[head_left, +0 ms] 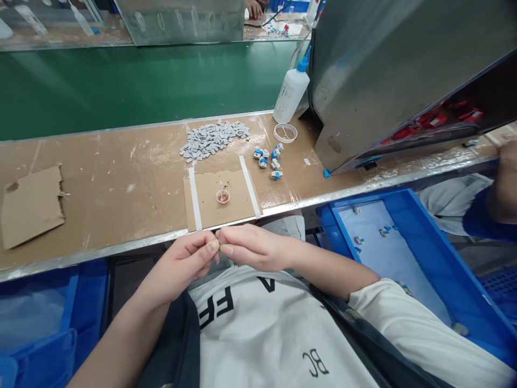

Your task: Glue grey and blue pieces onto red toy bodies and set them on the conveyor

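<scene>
My left hand [189, 258] and my right hand [252, 249] meet fingertip to fingertip just below the bench edge, above my lap. Between the pinched fingers sits something very small, mostly hidden; I cannot tell what it is. Right in front of them on the bench lies a cardboard pad [220, 200] with two white strips and a small pink dish [223, 197] on it. Behind the pad is a heap of small grey pieces [214, 139]. A few blue-and-white parts [270, 159] lie to its right.
A white squeeze bottle with a blue nozzle [291, 90] and a tape ring [285, 132] stand by a tilted metal hopper [388, 70]. A blue tray [407, 258] with several parts sits at my right, a cardboard scrap [32, 207] at left. Another person's arm [503, 188] is at far right.
</scene>
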`<action>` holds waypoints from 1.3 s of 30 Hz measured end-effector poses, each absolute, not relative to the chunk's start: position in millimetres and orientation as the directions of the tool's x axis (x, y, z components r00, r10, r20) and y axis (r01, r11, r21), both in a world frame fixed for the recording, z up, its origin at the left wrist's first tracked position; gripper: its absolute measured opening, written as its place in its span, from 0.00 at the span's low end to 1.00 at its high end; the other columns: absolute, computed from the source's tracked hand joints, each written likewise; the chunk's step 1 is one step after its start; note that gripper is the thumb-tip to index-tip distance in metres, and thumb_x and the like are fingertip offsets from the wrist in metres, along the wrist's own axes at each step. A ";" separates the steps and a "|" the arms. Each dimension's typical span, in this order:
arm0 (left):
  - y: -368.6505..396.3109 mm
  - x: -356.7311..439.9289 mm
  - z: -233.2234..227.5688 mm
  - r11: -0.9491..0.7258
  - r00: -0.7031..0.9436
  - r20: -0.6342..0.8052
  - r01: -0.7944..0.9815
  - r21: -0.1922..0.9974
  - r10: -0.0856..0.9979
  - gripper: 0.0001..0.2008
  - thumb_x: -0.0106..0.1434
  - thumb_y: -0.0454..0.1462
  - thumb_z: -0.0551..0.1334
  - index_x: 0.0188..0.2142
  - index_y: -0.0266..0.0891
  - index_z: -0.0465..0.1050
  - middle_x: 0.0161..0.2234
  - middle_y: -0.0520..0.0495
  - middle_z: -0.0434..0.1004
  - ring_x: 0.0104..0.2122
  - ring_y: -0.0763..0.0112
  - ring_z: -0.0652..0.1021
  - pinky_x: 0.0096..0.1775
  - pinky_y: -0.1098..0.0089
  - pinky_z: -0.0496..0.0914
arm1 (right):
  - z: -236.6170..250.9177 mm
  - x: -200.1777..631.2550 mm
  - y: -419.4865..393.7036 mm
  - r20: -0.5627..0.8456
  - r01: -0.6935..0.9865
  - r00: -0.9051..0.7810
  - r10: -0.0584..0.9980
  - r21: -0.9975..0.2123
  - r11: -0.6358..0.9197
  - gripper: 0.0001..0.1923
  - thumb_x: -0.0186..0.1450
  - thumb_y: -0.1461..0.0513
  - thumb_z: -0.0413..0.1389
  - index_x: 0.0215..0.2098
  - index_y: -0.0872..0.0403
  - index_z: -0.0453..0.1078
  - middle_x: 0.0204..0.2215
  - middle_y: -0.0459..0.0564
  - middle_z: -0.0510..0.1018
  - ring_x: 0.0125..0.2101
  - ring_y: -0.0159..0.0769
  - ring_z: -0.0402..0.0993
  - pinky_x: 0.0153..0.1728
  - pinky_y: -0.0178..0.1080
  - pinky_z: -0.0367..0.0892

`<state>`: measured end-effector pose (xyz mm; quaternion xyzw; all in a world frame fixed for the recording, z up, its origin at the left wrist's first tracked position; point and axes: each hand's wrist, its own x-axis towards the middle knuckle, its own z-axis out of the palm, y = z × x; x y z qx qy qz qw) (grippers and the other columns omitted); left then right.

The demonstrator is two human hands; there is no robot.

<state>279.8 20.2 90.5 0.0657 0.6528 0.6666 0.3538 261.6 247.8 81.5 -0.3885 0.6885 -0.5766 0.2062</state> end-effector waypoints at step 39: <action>17.8 289.8 85.2 0.006 -0.569 -0.409 -0.578 0.816 0.714 0.38 0.60 0.65 0.73 0.16 0.38 0.65 0.12 0.54 0.57 0.15 0.81 0.56 0.22 0.70 0.47 | 121.6 274.0 240.3 0.206 -0.137 -0.604 -0.770 -0.979 -0.154 0.13 0.80 0.59 0.51 0.36 0.53 0.65 0.38 0.50 0.80 0.41 0.33 0.73 0.44 0.35 0.68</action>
